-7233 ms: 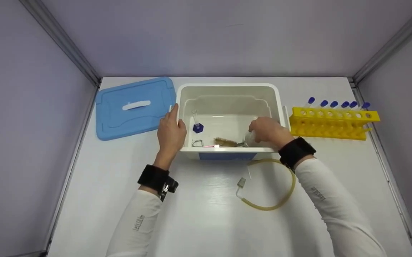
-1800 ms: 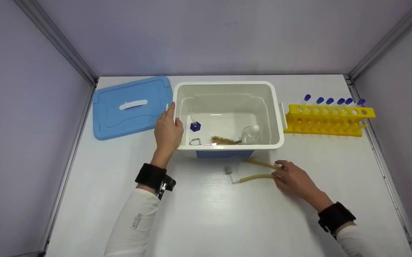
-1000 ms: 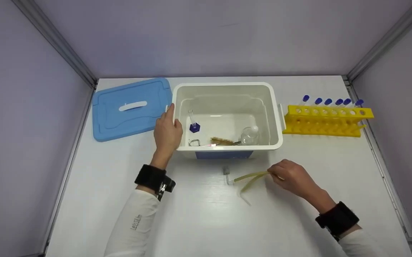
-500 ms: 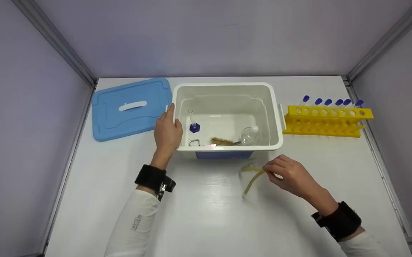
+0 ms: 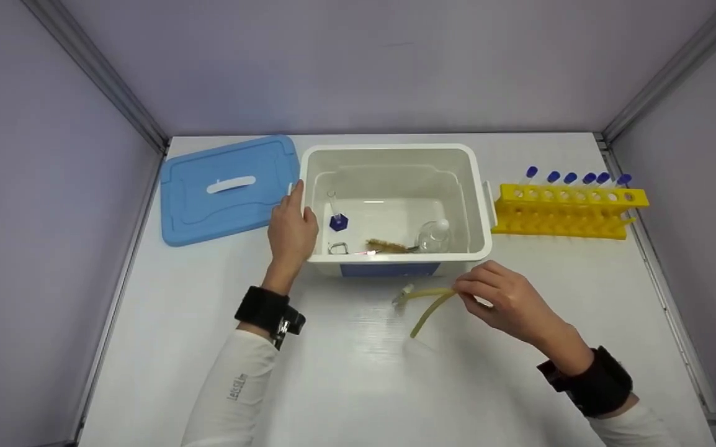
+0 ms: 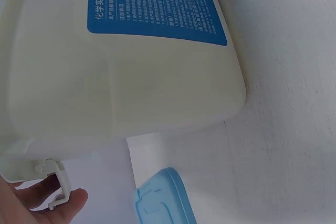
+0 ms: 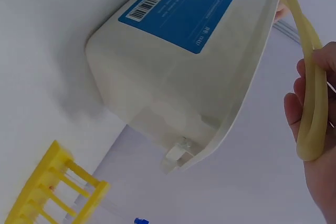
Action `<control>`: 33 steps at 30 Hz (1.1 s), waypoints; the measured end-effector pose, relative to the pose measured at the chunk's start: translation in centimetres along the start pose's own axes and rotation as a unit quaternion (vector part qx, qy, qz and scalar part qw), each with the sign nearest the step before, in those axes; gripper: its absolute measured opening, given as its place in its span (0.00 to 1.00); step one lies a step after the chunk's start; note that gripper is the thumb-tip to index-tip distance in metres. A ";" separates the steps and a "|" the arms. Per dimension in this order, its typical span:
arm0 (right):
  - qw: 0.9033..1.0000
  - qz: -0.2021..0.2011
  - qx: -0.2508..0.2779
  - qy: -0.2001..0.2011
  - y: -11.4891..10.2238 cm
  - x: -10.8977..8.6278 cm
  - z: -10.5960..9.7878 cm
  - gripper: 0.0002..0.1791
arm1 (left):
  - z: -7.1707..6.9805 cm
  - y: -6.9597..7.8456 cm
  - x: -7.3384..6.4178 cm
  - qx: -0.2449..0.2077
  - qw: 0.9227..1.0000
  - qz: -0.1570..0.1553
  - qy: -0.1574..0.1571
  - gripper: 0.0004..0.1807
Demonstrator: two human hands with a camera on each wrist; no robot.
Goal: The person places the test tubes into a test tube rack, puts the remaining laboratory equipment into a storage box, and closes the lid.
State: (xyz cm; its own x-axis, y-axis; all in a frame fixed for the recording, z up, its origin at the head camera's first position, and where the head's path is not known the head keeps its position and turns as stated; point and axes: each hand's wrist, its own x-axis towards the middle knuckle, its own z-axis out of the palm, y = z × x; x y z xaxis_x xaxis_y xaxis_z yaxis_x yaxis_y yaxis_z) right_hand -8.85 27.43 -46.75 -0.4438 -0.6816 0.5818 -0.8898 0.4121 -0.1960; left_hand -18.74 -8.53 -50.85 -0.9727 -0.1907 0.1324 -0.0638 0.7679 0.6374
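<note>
A folded length of yellowish rubber tube [image 5: 430, 292] is pinched by my right hand [image 5: 501, 304], just in front of the white plastic box [image 5: 389, 147]. In the right wrist view, its doubled loop [image 7: 312, 142] hangs over the palm. A pale stopper [image 5: 407, 288] is at one end, pointing left. My left hand [image 5: 293, 230] grips the box's left side, index finger along the rim. The left wrist view has thumb and fingers around the white side latch [image 6: 62, 179]. Inside the box sit a small cylinder on a purple hexagonal base [image 5: 339, 222], a bristle brush [image 5: 386, 246] and a round glass vessel with a white cap [image 5: 434, 237].
The blue lid [image 5: 228, 211] with a white handle lies left of the box. On the right stands a yellow test tube rack [image 5: 569, 217] holding several blue-capped tubes. A bent metal piece [image 5: 337, 248] lies inside the box's near left corner. Walls enclose the table's back and sides.
My right hand left the glass vessel in the box, took the tube off the table and gathered it into a fold, then raised it slightly towards the box. My left hand stayed put.
</note>
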 end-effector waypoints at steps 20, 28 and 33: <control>0.989 -0.002 0.068 0.131 -1.0 4.8 -2.6 0.10 | 0.2 -0.1 0.0 0.006 1.000 -0.002 -0.005 0.29; 0.986 0.001 0.059 0.159 -0.4 7.3 -3.5 0.11 | 0.1 -0.1 0.0 0.004 1.000 -0.003 -0.007 0.29; 0.982 0.020 0.050 0.182 0.6 9.1 -3.9 0.05 | 0.0 0.0 0.0 0.004 1.000 -0.003 -0.006 0.29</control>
State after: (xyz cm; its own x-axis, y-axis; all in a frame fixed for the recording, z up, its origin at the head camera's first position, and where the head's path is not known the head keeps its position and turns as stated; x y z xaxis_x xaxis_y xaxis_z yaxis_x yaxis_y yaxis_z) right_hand -12.99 23.85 -38.54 -0.4276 -0.3971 0.8121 -0.8866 0.3596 -0.2909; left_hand -18.73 -8.54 -50.89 -0.9748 -0.1878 0.1205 -0.0706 0.7719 0.6319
